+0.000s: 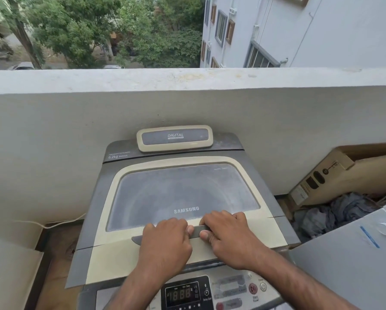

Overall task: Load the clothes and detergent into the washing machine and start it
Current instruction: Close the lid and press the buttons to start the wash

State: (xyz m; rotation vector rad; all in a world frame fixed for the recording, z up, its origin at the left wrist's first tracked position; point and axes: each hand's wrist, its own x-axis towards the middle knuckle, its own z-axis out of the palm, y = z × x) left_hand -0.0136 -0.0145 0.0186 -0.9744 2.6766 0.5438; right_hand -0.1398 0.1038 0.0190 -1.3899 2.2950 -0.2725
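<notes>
A grey and cream top-loading washing machine (120, 253) stands against the balcony wall. Its lid (181, 193), with a dusty tinted window, lies flat and closed. My left hand (165, 245) and my right hand (230, 238) rest side by side on the dark lid handle (196, 231) at the lid's front edge, fingers curled over it. The control panel (183, 294), lit with digits, is below my wrists. A heap of dark grey clothes (335, 213) lies in the gap to the right of the machine. No detergent is in view.
A white balcony parapet (187, 104) runs behind the machine. A cardboard box (344, 175) leans at the right wall. A white appliance or bin (355, 260) stands at the near right. A white cable (60, 222) runs along the floor on the left.
</notes>
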